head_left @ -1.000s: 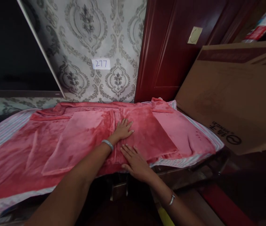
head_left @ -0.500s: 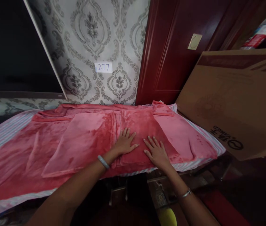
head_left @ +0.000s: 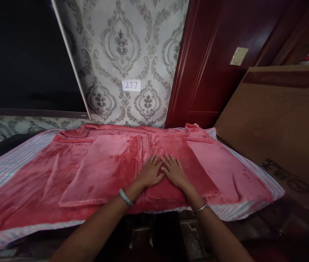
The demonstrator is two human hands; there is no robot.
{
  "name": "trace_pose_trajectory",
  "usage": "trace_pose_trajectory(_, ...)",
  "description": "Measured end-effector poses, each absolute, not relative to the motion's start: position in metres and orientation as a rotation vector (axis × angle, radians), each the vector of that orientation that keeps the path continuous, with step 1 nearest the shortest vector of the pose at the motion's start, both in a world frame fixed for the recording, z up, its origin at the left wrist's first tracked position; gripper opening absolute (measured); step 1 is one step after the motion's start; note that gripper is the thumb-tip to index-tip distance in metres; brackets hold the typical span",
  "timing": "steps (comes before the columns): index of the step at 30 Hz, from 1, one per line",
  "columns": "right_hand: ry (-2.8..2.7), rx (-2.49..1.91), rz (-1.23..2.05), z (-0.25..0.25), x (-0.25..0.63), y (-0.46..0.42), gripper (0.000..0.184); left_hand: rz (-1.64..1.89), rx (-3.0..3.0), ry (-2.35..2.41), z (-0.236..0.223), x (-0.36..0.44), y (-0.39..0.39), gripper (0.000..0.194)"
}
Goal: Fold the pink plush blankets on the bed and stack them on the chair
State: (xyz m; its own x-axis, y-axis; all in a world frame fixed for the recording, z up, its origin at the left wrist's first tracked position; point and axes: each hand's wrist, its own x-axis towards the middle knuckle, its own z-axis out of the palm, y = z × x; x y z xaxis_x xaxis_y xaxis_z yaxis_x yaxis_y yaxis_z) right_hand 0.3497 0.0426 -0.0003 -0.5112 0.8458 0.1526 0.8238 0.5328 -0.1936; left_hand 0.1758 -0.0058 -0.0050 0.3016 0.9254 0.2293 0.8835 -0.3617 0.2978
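Left hand (head_left: 152,173) and right hand (head_left: 175,174) lie flat, spread, on pink cloth (head_left: 109,163) near the front edge of the striped sheet (head_left: 18,165); cardboard box (head_left: 277,120) beside its right edge; patterned wall (head_left: 121,43) behind.

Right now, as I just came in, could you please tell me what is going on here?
A person's left hand and right hand lie open and flat, close together, on a pink plush cloth. On top it shows two smooth panels side by side; both hands rest on the right-hand one, the left hand nearer the line between them. The pink cloth is spread over a striped cloth, which shows at its edges. A cardboard box stands to the right.
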Motion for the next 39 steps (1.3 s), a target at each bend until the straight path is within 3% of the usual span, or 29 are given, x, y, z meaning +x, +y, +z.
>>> trace_pose_trajectory(6, -2.618, -1.431, 0.104, -0.017, 0.344, 0.035, 0.056, 0.716, 2.414, 1.697, -0.004, 0.174, -0.005, 0.049)
trace_pose_trajectory(12, -2.608, -1.415, 0.066, -0.020, 0.346, 0.040, 0.054, 0.980, 2.396, 1.607, -0.007, 0.175, -0.002, 0.020)
trace_pose_trajectory(17, -2.630, -1.416, 0.025, -0.022, 0.347, 0.040, 0.055, 1.085, 2.253, 1.715, 0.003, 0.172, 0.005, 0.034)
trace_pose_trajectory(22, -2.630, -1.426, 0.012, -0.022, 0.348, 0.040, 0.056, 0.965, 2.091, 1.995, 0.024, 0.124, -0.001, 0.046)
trace_pose_trajectory(27, -2.609, -1.421, 0.009, -0.026, 0.349, 0.042, 0.056, 0.329, 1.995, 2.432, 0.021, 0.084, -0.033, 0.062)
trace_pose_trajectory(30, -2.608, -1.405, 0.003, -0.029, 0.350, 0.042, 0.056, 0.156, 1.949, 2.455, 0.014, 0.088, -0.044, 0.065)
trace_pose_trajectory(39, -2.615, -1.420, -0.001, -0.028, 0.350, 0.043, 0.056, 0.183, 2.021, 2.276, 0.008, 0.123, -0.046, 0.074)
